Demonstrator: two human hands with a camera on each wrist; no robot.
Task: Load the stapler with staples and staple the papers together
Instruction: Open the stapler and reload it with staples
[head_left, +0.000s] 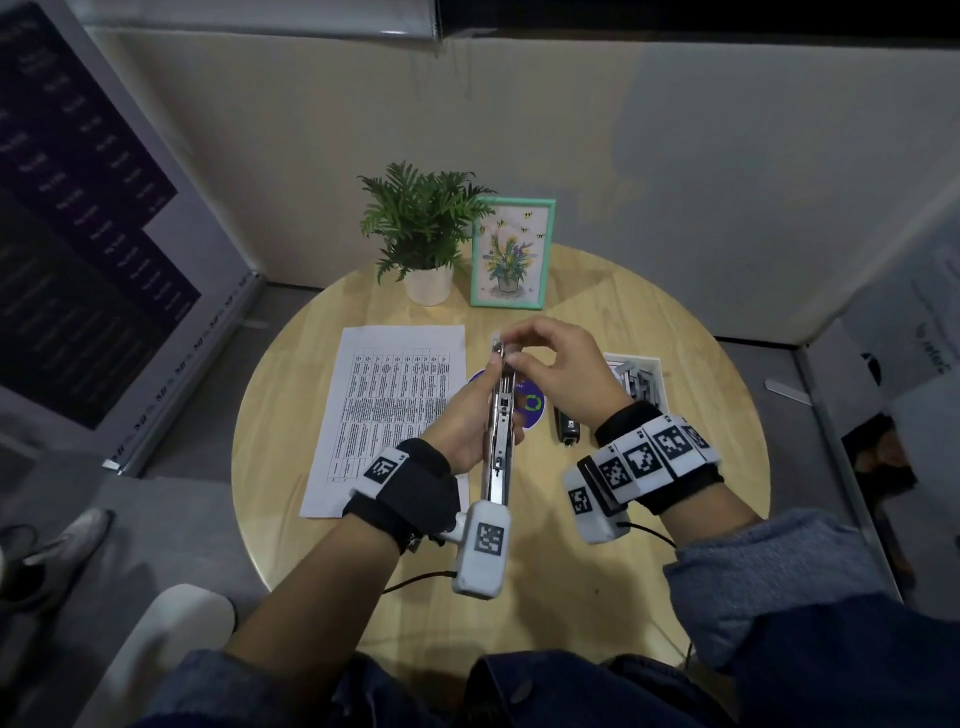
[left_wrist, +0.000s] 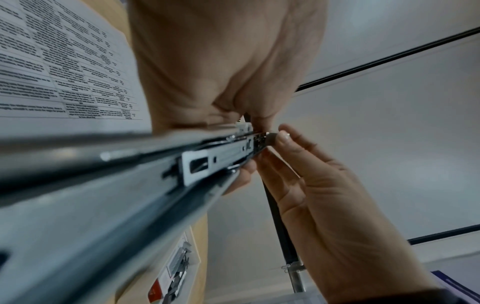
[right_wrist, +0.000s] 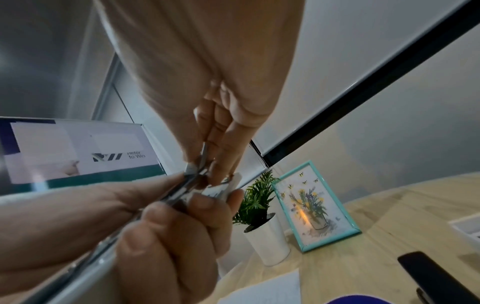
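A long silver stapler (head_left: 497, 415) lies open above the table, its metal staple channel (left_wrist: 161, 174) facing up. My left hand (head_left: 467, 421) grips it from the left side around its middle. At the stapler's far tip (right_wrist: 193, 170), my right hand (head_left: 550, 364) pinches with thumb and fingertips (left_wrist: 283, 137). I cannot tell whether a staple strip sits between those fingers. The printed papers (head_left: 387, 405) lie flat on the table to the left. An open box of staples (head_left: 641, 379) sits to the right.
The round wooden table (head_left: 675, 519) also carries a purple disc (head_left: 534, 408) under the stapler, a small black object (head_left: 567, 430), a potted plant (head_left: 426, 234) and a teal picture frame (head_left: 511, 254) at the back. Panels close in left and right.
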